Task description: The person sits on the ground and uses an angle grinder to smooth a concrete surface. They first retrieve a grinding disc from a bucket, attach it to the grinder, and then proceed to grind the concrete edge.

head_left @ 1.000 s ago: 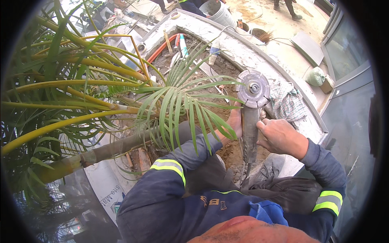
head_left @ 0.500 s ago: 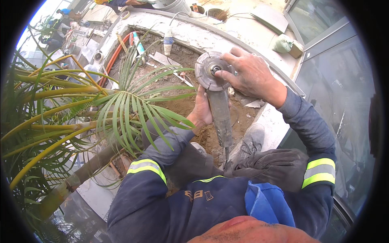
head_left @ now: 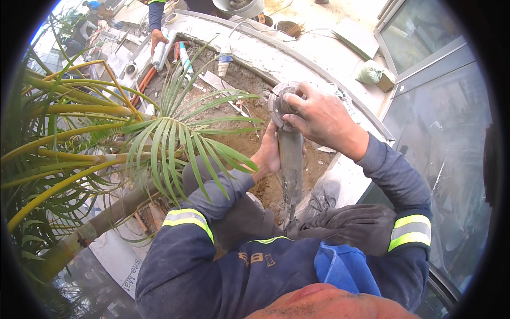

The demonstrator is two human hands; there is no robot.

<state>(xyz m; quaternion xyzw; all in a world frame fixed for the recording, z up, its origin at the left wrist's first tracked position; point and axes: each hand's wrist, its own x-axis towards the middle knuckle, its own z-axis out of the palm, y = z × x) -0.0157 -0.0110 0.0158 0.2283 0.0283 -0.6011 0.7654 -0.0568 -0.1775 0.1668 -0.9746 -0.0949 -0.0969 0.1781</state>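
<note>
An angle grinder [head_left: 291,165] stands upright in front of me, its disc end away from me and its cord end towards my lap. My left hand [head_left: 269,151] is closed around the tool's body just below the head. Up at the head, my right hand [head_left: 329,117] reaches in from the right, thumb and fingers closed over the middle of the cutting disc [head_left: 276,103]. Those fingers hide the disc's centre and right side, so the nut does not show. Palm fronds [head_left: 175,133] hang close to my left forearm.
Dug soil with orange pipes [head_left: 143,82] and a blue-and-white plug connector [head_left: 224,61] lies beyond the grinder. At upper left, a co-worker's hand [head_left: 157,38] reaches to a pale tube. A bucket [head_left: 239,8] stands behind. Glass panels [head_left: 441,159] rise at right.
The grinder's head has shifted slightly right and its disc now looks more tilted. My right fingers cover more of the disc. A co-worker's arm has come in at upper left.
</note>
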